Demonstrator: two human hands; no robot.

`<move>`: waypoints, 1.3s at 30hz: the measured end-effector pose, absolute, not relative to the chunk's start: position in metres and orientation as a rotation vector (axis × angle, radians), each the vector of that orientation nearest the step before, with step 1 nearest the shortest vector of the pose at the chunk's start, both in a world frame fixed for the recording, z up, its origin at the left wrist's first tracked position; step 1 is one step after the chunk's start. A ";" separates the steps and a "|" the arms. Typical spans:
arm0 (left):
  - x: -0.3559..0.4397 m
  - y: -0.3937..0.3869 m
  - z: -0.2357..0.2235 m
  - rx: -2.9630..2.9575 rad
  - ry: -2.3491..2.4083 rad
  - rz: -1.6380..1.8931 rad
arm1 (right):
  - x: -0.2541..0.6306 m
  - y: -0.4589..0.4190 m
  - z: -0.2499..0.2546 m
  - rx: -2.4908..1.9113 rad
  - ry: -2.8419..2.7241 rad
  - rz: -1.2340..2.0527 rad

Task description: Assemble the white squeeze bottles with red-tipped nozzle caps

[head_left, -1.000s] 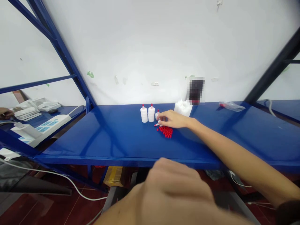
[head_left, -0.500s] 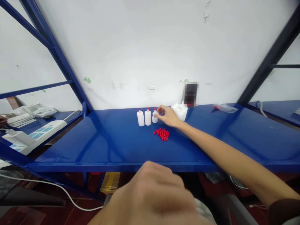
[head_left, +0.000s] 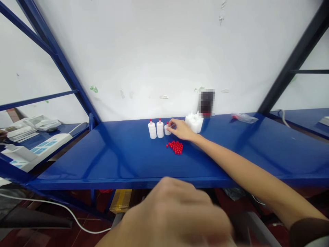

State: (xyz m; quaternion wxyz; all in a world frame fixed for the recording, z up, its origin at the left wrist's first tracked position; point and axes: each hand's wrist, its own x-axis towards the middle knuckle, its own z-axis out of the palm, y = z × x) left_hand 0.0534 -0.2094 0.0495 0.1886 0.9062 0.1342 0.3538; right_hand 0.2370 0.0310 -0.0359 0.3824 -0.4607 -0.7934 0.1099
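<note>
My right hand [head_left: 180, 129] reaches far across the blue shelf [head_left: 123, 161] and closes its fingers round a small white bottle with a red cap [head_left: 167, 129]. That bottle stands upright at the right end of a row with two more capped white bottles [head_left: 155, 129]. A pile of loose red caps [head_left: 175, 146] lies just in front of my hand. My left hand [head_left: 177, 216] is close to the camera at the bottom, blurred, seen from the back with its fingers hidden.
A cluster of uncapped white bottles [head_left: 194, 121] stands behind my right hand by the wall. A clear plastic bag [head_left: 244, 118] lies at the back right. To the left, a white power strip [head_left: 38, 147] and stacked papers [head_left: 28, 124] sit on the neighbouring shelf.
My right hand lifted the third bottle from beside the red caps and stood it upright at the right end of the row. My left hand stayed low.
</note>
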 end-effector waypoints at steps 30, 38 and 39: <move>0.006 -0.078 -0.038 1.986 1.111 1.362 | 0.258 -0.005 -0.011 -1.554 -2.179 -0.100; 0.014 -0.076 -0.033 2.134 1.398 1.280 | 0.246 0.003 -0.030 -1.415 -2.140 0.082; 0.014 -0.077 -0.033 2.147 1.401 1.290 | 0.245 0.003 -0.031 -1.394 -2.144 0.100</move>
